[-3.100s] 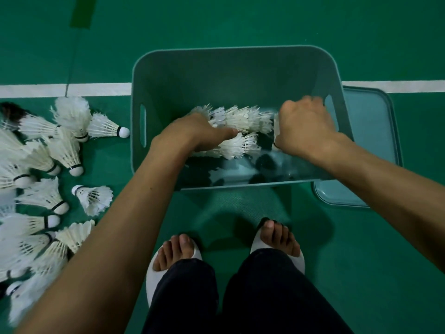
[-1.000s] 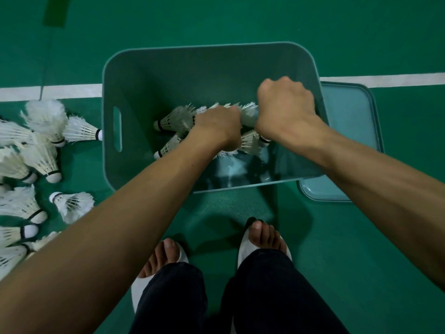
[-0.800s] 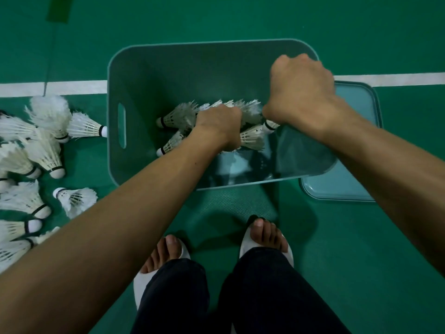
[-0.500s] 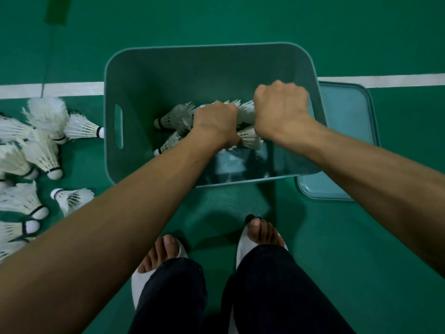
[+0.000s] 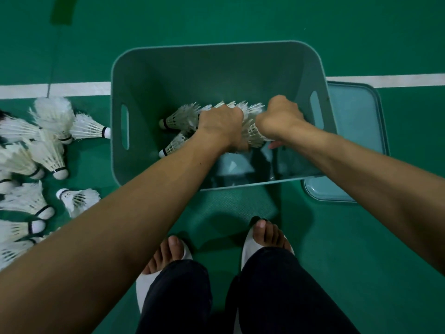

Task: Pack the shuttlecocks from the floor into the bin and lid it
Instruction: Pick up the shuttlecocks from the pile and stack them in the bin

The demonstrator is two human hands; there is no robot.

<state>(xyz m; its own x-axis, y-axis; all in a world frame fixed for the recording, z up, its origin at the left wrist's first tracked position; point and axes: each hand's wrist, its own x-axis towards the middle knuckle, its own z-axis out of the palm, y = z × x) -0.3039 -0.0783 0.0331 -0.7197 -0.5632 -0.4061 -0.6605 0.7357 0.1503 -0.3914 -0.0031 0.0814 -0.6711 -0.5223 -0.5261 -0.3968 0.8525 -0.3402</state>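
A teal-grey plastic bin (image 5: pixel 192 68) stands on the green floor in front of my feet. Several white feather shuttlecocks (image 5: pixel 179 118) lie at its bottom. My left hand (image 5: pixel 220 125) and my right hand (image 5: pixel 279 118) are both down inside the bin, side by side, knuckles up, fingers curled around the bunch of shuttlecocks. What lies under the hands is hidden. The bin's lid (image 5: pixel 354 131) lies flat on the floor, partly under the bin's right side. Many more shuttlecocks (image 5: pixel 50 153) are spread on the floor to the left of the bin.
A white court line (image 5: pixel 72 89) runs across the floor behind the bin. My feet in white slippers (image 5: pixel 262 239) stand just in front of the bin. Open green floor stretches to the right and beyond the bin.
My right hand rose to the bin's right rim, then dropped back down beside my left hand on the shuttlecocks. My left hand stayed on the bunch.
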